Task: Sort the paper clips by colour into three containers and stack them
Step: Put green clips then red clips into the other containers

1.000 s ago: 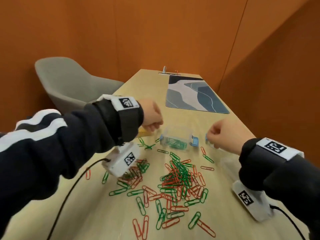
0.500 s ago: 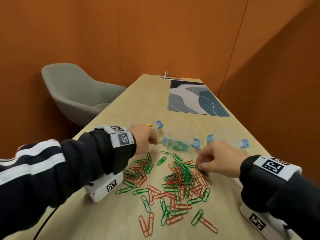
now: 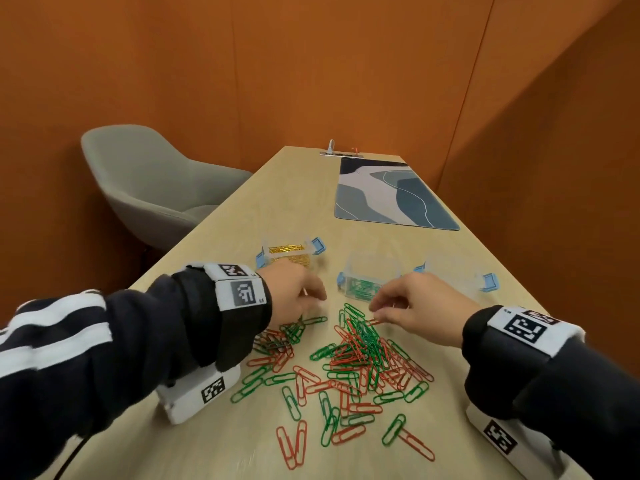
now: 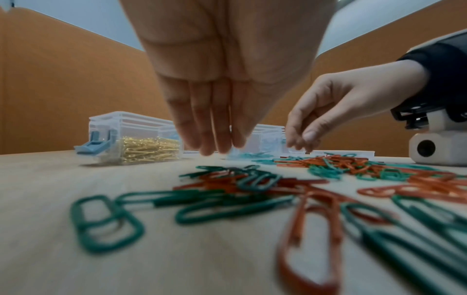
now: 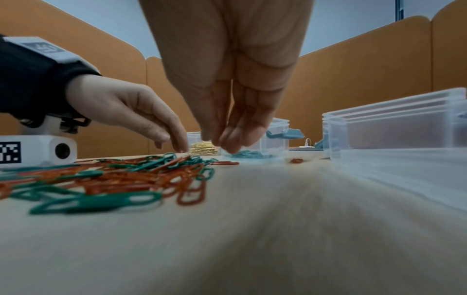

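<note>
Your left hand hangs with straight, relaxed fingers, holding nothing, over the wire clip heap; your right hand pinches a red clip at its far edge. Red and green looped clips lie tangled on smooth pale wood. Beyond stand three clear ribbed plastic boxes: gold-filled left, green-filled middle, third box right.

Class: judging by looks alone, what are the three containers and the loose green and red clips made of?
Containers: clear, glossy plastic, probably; contents show through, and the latches are blue. Green and red clips: likely wire with a matte coloured coating; only the coating shows.
</note>
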`<state>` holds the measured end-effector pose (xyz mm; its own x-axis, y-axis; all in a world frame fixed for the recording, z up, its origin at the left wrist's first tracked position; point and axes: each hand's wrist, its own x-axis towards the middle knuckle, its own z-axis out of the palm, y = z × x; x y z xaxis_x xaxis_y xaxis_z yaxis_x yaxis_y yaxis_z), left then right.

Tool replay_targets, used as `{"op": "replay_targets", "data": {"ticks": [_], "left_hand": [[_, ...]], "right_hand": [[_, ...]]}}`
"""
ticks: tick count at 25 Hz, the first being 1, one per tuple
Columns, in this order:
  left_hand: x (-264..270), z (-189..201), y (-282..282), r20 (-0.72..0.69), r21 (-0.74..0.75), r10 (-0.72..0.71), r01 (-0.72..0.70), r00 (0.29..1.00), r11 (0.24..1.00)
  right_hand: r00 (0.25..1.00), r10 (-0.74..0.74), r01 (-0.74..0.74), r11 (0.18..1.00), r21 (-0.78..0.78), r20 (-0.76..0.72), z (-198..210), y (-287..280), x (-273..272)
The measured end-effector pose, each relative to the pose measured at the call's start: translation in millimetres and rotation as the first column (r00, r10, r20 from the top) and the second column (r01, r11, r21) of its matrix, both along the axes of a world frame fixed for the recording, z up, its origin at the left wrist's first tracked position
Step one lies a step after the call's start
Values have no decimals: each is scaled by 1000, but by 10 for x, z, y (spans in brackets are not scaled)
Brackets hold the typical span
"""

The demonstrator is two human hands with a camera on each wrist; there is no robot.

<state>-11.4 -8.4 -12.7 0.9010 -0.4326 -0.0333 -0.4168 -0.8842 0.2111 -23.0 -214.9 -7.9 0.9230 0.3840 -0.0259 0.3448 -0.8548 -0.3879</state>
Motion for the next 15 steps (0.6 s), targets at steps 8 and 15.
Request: {"op": "replay_targets", "data": {"ticks": [8, 15], "left_hand": [[7, 14, -84, -219, 72, -116, 134, 969, 988], [-83, -11, -44, -215, -91, -44, 24, 976, 996]], "right_hand": [[985, 73, -94, 987, -131, -158, -23, 147, 54], [991, 32, -31, 999, 13, -129, -26, 137, 42]]}}
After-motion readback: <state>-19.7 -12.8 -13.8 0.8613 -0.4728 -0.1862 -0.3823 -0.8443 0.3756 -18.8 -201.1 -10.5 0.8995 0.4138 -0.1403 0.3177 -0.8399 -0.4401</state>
